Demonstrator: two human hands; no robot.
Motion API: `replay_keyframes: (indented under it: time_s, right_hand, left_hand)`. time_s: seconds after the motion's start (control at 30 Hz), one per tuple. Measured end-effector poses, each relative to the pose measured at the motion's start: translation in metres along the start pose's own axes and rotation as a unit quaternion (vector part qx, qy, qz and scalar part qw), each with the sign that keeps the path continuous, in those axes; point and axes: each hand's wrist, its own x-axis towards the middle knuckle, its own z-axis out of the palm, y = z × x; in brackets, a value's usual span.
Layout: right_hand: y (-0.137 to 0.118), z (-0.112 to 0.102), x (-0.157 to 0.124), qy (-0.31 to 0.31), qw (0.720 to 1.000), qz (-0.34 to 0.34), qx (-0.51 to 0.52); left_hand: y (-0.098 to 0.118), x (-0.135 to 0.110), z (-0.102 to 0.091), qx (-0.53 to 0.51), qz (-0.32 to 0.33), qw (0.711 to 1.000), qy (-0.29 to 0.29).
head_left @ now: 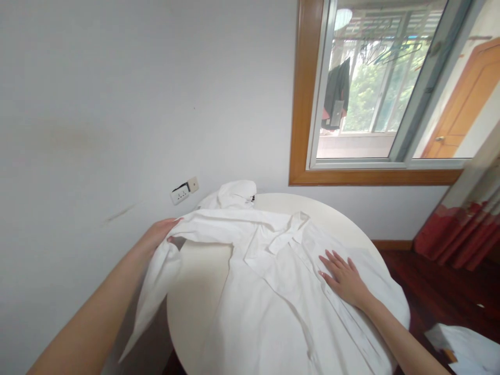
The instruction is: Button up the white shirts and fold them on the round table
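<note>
White collared shirt (265, 307), softly creased, left hand (161, 230) apparently pinching its sleeve (209, 225), right hand (344, 277) spread flat on it.

white shirt (269, 302) | collared, loosely creased | spread flat on round table (207, 265), collar (302, 221) toward far edge | one sleeve (207, 226) stretched past left edge, end drooping | body running toward near edge

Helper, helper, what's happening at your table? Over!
Left hand gripping sleeve. Right hand flat on white shirt. Shirt spread over round table, wrinkled. White bundle at far edge.
</note>
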Motion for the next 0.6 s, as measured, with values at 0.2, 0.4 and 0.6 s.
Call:
replay_keyframes:
  time_s: [0.2,0.4,0.6]
  right_hand:
    - [-0.009,-0.002,-0.002,0.001,1.000,0.011,0.002]
    - [-0.018,-0.022,0.017,-0.003,0.999,0.034,0.036]
    - [-0.034,-0.038,0.085,0.054,0.992,0.031,0.107]
  left_hand:
    - [0.015,-0.011,0.045,0.350,0.143,0.918,0.124]
    - [0.094,-0.053,0.156,0.292,0.402,0.865,-0.071]
    - [0.128,-0.031,0.218,0.315,0.482,0.817,-0.018]
